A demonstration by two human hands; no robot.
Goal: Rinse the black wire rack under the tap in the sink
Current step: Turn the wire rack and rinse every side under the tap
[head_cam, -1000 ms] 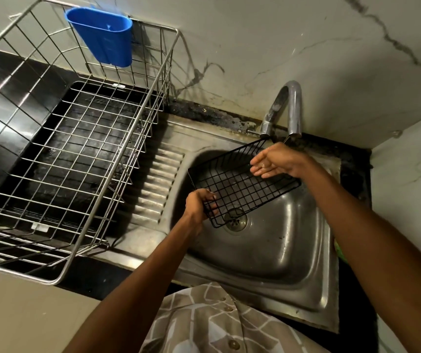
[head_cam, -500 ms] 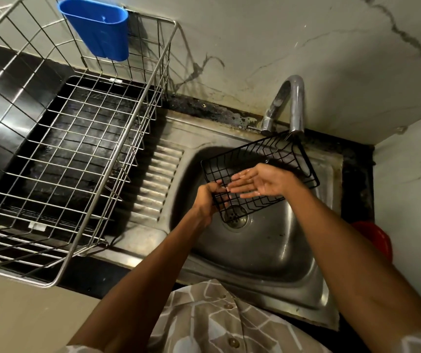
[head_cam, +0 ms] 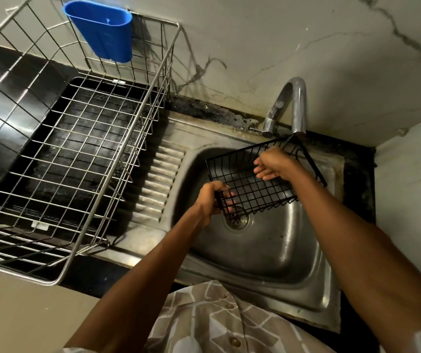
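Black wire rack (head_cam: 255, 184) gripped by L hand (head_cam: 210, 200), R hand (head_cam: 274, 165) apparently on it.

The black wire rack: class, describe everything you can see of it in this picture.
The black wire rack is a shallow rectangular basket of thin dark-coated wire in a square grid, with low sides. It is held tilted above the sink bowl, its far corner raised just under the tap spout, its near corner low over the drain. The left hand grips the near left corner; the right hand rests on the grid with fingers extended. Running water cannot be clearly seen.
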